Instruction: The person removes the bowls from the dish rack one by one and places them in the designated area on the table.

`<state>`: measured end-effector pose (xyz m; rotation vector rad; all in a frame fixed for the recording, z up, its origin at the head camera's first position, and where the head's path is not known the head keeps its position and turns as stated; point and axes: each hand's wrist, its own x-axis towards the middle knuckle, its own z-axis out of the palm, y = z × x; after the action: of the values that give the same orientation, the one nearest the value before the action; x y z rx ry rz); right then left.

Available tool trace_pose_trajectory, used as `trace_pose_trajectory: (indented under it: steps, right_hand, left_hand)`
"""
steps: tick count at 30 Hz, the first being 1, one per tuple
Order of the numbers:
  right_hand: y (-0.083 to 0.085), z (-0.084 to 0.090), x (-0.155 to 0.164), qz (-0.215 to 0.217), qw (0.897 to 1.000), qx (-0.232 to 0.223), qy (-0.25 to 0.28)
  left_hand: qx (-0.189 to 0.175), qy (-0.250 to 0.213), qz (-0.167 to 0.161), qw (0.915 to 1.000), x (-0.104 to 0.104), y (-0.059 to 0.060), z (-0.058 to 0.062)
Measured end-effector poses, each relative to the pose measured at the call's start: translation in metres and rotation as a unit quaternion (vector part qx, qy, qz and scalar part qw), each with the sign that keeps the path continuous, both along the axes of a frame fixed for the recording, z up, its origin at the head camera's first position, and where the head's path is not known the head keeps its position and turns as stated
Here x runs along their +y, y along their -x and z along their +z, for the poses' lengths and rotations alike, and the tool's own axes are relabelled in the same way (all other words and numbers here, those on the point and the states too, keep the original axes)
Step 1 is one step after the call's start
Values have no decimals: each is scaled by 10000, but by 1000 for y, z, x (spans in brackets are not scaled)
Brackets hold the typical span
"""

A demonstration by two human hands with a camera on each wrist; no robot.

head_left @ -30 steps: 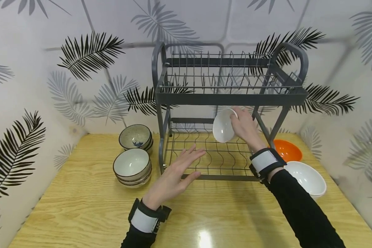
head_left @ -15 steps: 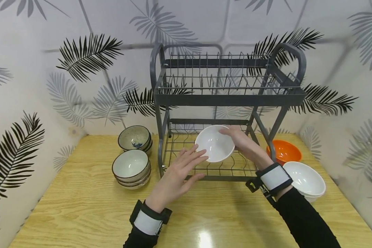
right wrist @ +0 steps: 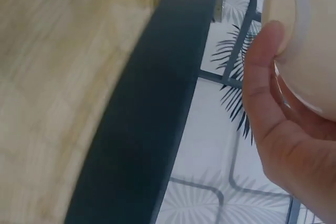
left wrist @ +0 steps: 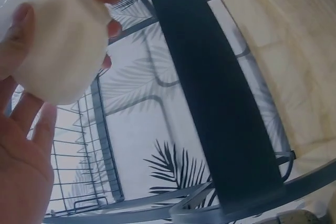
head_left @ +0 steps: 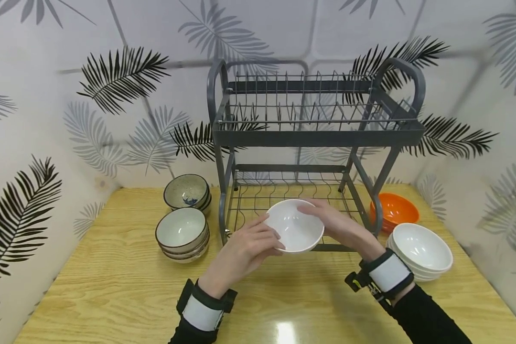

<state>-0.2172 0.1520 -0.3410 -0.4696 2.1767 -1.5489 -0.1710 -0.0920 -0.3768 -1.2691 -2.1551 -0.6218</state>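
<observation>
A small white bowl [head_left: 295, 227] is held between both hands at the front of the dish rack [head_left: 318, 138], its inside tilted toward the head camera. My left hand [head_left: 245, 246] grips its left side, fingers at the rim; the left wrist view shows the thumb pressed on the bowl's [left wrist: 68, 45] outside. On the right side my right hand [head_left: 333, 222] holds the rim, thumb inside. In the right wrist view a finger [right wrist: 262, 77] of that hand reaches the foot of the bowl [right wrist: 320, 40]. The bowl overlaps the rack's lower wire shelf [head_left: 249, 200] in the head view.
To the right of the rack stand stacked white bowls [head_left: 421, 248] and orange bowls [head_left: 395, 210]. On its left are stacks of dark-rimmed pale bowls [head_left: 182, 229] and speckled bowls [head_left: 187, 188]. The rack's upper tier [head_left: 301, 102] overhangs the lower shelf. A patterned wall closes off the back.
My right hand has brought the white bowl from inside the rack down and toward me, tilting it. My left hand, open before, has taken hold of its left side.
</observation>
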Motion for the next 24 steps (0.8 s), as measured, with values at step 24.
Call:
trace_pose_trajectory:
  steps: [24]
  right_hand:
    - [-43, -24, 14, 1144, 7694, 6201, -1021]
  left_hand:
    - [-520, 328, -320, 9976, -2, -9, 11]
